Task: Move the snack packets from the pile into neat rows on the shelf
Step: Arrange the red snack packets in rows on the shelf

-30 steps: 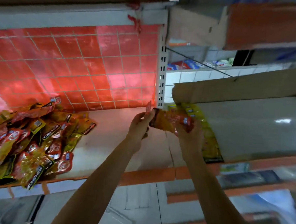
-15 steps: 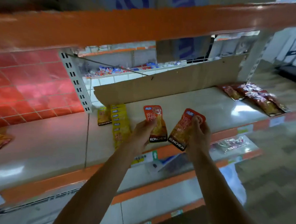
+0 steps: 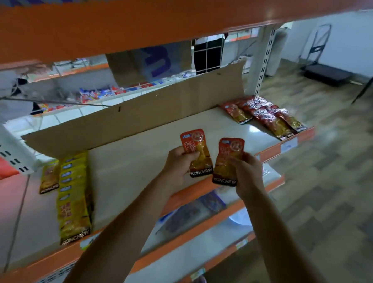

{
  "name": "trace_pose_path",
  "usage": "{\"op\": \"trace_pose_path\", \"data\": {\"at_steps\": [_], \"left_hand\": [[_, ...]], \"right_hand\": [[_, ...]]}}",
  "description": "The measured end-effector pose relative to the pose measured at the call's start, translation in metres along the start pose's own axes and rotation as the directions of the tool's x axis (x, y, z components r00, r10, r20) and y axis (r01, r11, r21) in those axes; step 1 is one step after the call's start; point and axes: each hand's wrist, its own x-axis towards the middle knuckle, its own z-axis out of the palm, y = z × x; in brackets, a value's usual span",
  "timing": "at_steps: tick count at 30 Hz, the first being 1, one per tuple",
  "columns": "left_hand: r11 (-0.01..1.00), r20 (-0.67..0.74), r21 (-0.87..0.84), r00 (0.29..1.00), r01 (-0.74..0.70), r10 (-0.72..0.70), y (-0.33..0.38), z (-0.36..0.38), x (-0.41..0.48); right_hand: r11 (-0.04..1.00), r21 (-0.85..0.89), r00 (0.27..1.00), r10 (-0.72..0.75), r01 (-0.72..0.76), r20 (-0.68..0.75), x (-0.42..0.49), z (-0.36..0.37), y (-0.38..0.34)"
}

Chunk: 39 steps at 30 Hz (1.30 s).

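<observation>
My left hand [image 3: 179,165] grips a red and yellow snack packet [image 3: 197,151] labelled KONCHEW. My right hand [image 3: 245,173] grips a second, similar packet [image 3: 227,159] just to its right. Both packets are held upright above the middle of the pale shelf [image 3: 137,160], near its orange front edge. A row of yellow packets [image 3: 74,196] lies overlapped on the shelf's left part, with one more yellow packet [image 3: 49,176] beside it. Rows of red packets [image 3: 266,116] lie at the shelf's right end. The pile is out of view.
A cardboard sheet [image 3: 139,115] stands along the back of the shelf. An orange beam [image 3: 144,20] runs overhead. A white upright post [image 3: 261,58] stands at the right end. A lower shelf [image 3: 198,235] holds flat clear-wrapped items. A platform trolley [image 3: 321,70] stands on the floor at far right.
The view has swung right, away from the pile and the red tiled wall. The single bunch I held in both hands is now split, one packet in each hand, carried rightward along the shelf.
</observation>
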Motion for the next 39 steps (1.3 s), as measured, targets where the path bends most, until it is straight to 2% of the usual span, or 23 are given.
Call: {"op": "trace_pose_path", "data": {"at_steps": [4, 9, 13, 19, 26, 31, 39], "left_hand": [[0.995, 0.012, 0.094, 1.0, -0.016, 0.015, 0.008, 0.038, 0.049], [0.997, 0.034, 0.08, 0.999, 0.003, -0.006, 0.019, 0.082, 0.101], [0.998, 0.025, 0.039, 0.999, 0.047, -0.048, 0.018, 0.11, 0.129], [0.996, -0.088, 0.019, 0.992, 0.091, -0.089, 0.017, 0.148, 0.167], [0.954, -0.278, 0.296, 0.96, 0.043, 0.043, 0.018, 0.182, 0.199], [0.907, -0.34, 0.417, 0.935, 0.051, 0.104, 0.019, 0.195, 0.209], [0.832, -0.346, 0.554, 0.917, 0.029, 0.198, 0.023, 0.206, 0.211]], "right_hand": [[0.997, -0.049, 0.995, -0.058, 0.055, -0.08, 0.045, -0.014, -0.015], [0.978, -0.158, 0.973, -0.16, 0.134, -0.168, 0.105, -0.03, -0.032], [0.966, -0.236, 0.969, -0.152, 0.104, -0.197, 0.138, -0.039, -0.037], [0.95, -0.28, 0.969, -0.186, 0.136, -0.162, 0.187, -0.053, -0.057], [0.923, -0.334, 0.978, -0.208, 0.193, -0.011, 0.25, -0.072, -0.083], [0.897, -0.384, 0.976, -0.205, 0.219, 0.079, 0.275, -0.079, -0.089], [0.896, -0.371, 0.961, -0.175, 0.246, 0.215, 0.299, -0.088, -0.093]]}}
